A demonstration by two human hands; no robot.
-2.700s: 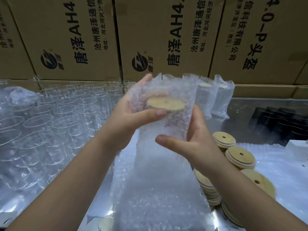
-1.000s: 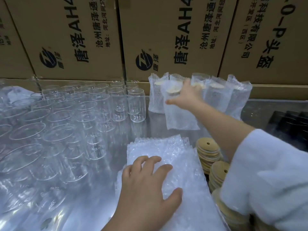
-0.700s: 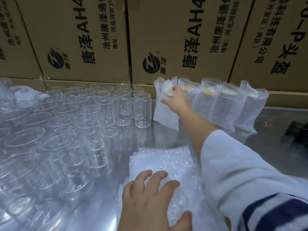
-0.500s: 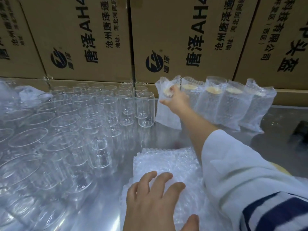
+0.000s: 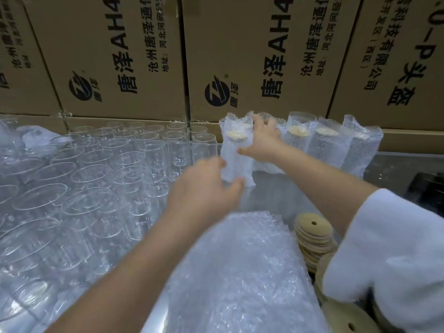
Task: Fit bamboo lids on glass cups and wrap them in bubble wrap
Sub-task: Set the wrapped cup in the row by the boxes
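1. Wrapped cup (image 5: 236, 156): stands upright on the metal table (image 5: 276, 192), at the left end of the far row. It sits inside a bubble-wrap sleeve whose top is open. A bamboo lid (image 5: 236, 135) shows on its mouth through the wrap.
2. Row of wrapped cups (image 5: 323, 146): upright, side by side to the right of item 1, close against the cardboard boxes (image 5: 252, 56). Pale lids are visible in at least two of them.
3. Bare glass cups (image 5: 96, 169): many, packed in rows over the left half of the table, mouths up, with no lids on them. The nearest row stands just beside item 1.
4. Right hand (image 5: 262, 140): reaches over the row, fingers stretched out across the sleeve tops, thumb spread against the side of item 1. It touches the wrap and is not curled round anything.
5. Left hand (image 5: 204, 188): blurred, held above the table in front of item 1, fingers loosely bent, thumb apart, holding nothing. It covers the lower left corner of that sleeve from view.
6. Bubble-wrap stack (image 5: 235, 272): lies flat at the near edge, between the two forearms.
7. Loose bamboo lids (image 5: 312, 234): in stacks right of the bubble-wrap stack, partly hidden by the white sleeve (image 5: 389, 260).
8. Dark objects (image 5: 430, 188) at the far right: not identifiable.
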